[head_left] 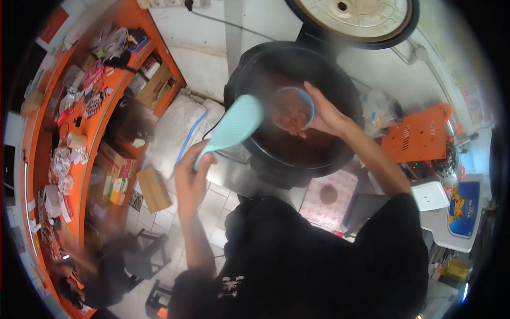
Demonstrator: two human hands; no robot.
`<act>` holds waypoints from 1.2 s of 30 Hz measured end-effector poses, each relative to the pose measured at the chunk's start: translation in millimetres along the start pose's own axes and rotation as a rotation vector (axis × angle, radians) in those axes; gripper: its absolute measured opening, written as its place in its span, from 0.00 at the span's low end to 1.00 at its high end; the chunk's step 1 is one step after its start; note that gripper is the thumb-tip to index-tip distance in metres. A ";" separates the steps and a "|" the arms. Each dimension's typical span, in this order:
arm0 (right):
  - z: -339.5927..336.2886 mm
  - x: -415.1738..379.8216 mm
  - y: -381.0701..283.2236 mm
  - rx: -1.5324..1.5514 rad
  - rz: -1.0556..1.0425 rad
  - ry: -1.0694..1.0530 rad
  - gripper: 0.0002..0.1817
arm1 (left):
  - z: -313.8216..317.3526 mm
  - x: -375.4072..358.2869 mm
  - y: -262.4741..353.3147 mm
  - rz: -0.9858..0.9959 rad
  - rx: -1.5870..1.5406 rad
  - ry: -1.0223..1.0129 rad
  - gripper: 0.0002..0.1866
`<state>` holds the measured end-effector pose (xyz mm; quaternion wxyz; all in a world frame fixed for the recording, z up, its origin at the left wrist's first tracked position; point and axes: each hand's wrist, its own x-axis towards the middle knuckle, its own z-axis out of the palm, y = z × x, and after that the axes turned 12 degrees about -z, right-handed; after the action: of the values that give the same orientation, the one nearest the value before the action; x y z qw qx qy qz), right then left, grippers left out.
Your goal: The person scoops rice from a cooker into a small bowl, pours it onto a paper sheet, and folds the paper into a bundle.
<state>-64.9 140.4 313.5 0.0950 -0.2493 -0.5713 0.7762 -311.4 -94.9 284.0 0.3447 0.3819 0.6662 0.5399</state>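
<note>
My left hand (192, 169) is closed around the handle of a light-blue rice paddle (234, 125), its broad blade slanting up toward the left rim of a large dark cooking pot (255, 57). Over the pot's mouth, my right hand (326, 117) grips a blue-rimmed bowl (308, 95) by its right side, with the thumb at the rim. Reddish-brown pieces of food (291, 116) show in the bowl. Haze blurs the pot's inside, and its contents are hard to make out.
Behind the pot stands its raised round lid (356, 18). To the right are an orange machine (419, 135), a pink-and-white box (328, 202) and a white unit with a blue panel (465, 210). A cluttered orange counter (114, 80) curves along the left. Another person (106, 268) is at lower left, near dark chairs.
</note>
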 end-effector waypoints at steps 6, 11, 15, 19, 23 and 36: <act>24.0 -7.9 -6.2 0.596 -0.395 0.277 0.32 | 62.2 74.8 51.0 0.484 0.252 -0.137 0.13; 22.7 4.5 15.3 0.689 -0.599 0.412 0.31 | 62.5 98.8 80.8 0.553 0.362 -0.294 0.14; 41.3 0.5 -0.8 0.833 -0.638 0.687 0.27 | 69.8 103.1 74.6 0.589 0.381 -0.372 0.14; 35.4 -5.5 15.9 0.710 -0.583 0.552 0.28 | 73.4 94.1 79.4 0.539 0.349 -0.370 0.14; 44.1 -10.3 5.3 0.701 -0.598 0.479 0.30 | 76.8 92.4 76.2 0.455 0.367 -0.252 0.14; 65.2 5.9 15.5 0.761 -0.844 0.638 0.26 | 79.2 85.0 100.0 0.434 0.303 -0.199 0.15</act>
<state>-100.1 83.1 311.9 0.6382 -0.1706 -0.2488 0.7083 -268.8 28.6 364.1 0.2237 0.6142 0.6046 0.4551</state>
